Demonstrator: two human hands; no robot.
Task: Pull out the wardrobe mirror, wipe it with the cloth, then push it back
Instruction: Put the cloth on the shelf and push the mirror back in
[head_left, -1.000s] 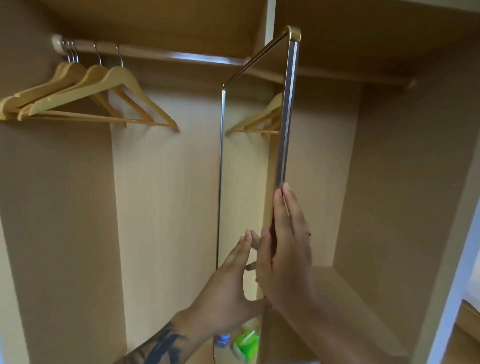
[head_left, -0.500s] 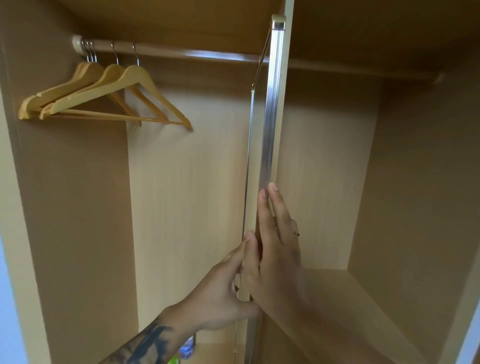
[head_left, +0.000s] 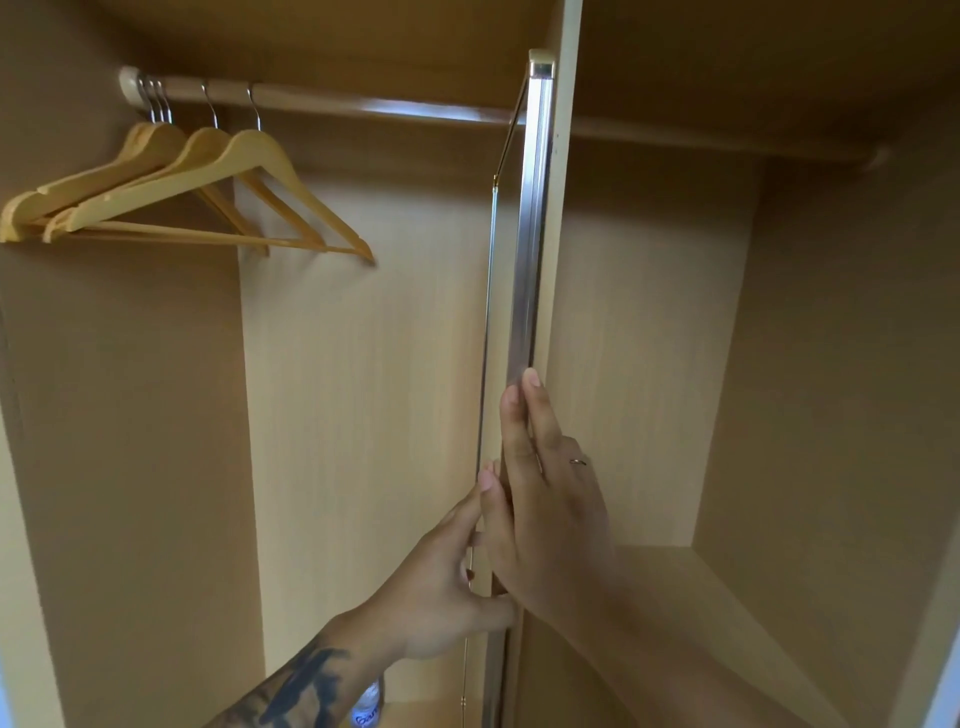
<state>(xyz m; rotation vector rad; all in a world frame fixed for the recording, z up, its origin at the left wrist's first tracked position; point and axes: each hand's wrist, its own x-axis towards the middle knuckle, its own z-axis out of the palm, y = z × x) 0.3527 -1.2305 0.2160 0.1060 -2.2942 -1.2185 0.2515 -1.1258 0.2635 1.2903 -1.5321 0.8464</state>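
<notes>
The wardrobe mirror (head_left: 531, 234) stands almost edge-on beside the centre divider (head_left: 563, 208), so I see mostly its silver frame edge and only a thin sliver of glass. My right hand (head_left: 545, 499) lies flat with straight fingers against the frame's front edge. My left hand (head_left: 452, 571) presses on the mirror's left side just below, fingertips touching the right hand. No cloth is in view.
Several wooden hangers (head_left: 208, 187) hang on the rail (head_left: 332, 106) at the upper left. A shelf (head_left: 691, 597) fills the lower right compartment. A plastic bottle (head_left: 366, 706) shows at the bottom behind my left forearm.
The mirror has swung from angled open, showing its reflecting face, to nearly flat against the divider. Both hands followed it and stayed pressed on its edge.
</notes>
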